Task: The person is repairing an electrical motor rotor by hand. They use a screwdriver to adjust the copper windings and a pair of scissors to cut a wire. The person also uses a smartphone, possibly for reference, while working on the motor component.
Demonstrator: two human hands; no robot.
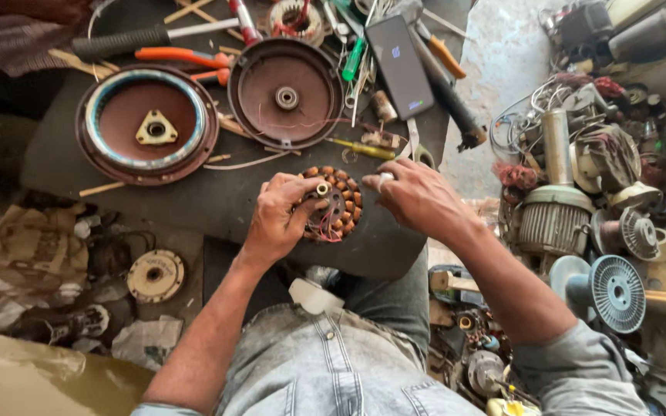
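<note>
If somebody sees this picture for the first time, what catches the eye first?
At the centre, the left hand and right hand hold a round copper-wound motor stator on the dark work board. Behind it lie two large reddish-brown round motor covers, side by side, among scattered tools.

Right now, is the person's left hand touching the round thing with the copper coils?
Touching. The head view shows the left hand wrapped over the left side of the copper-wound stator, with its fingers on the coils near the centre hub.

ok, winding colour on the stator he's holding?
Copper-orange coils on the stator, with red lead wires; only the head view shows it.
</note>
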